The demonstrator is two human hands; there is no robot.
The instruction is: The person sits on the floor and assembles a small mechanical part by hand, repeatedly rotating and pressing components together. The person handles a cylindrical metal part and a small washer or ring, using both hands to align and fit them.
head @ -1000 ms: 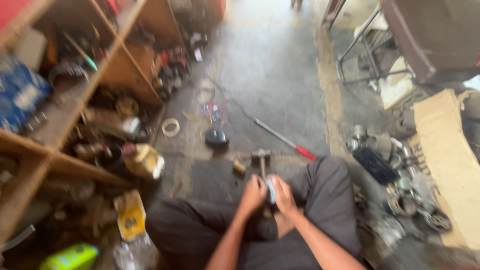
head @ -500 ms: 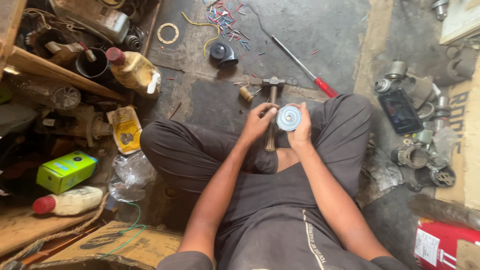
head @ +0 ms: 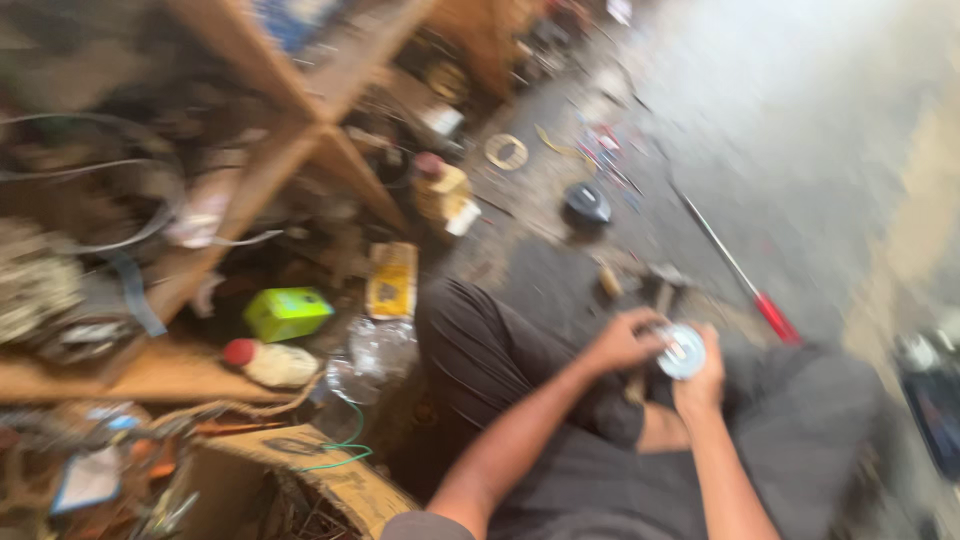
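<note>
Hands meet over lap, person cross-legged on floor [head: 800, 130]. Right hand [head: 700, 385] grips small round silver disc [head: 684, 352]; left hand [head: 625, 342] pinches disc's rim. Picture blurred. Best: brace wrists on knees, keep disc level, turn gently. Red-handled screwdriver [head: 740, 275] lies near.

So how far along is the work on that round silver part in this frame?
Still mid-handling. Both hands grip the round silver part over the lap: right hand holds it, left hand works its edge. The red-handled screwdriver and hammer lie untouched on the floor. Blur hides whether anything is fitted or removed, so nothing reads as finished.
</note>
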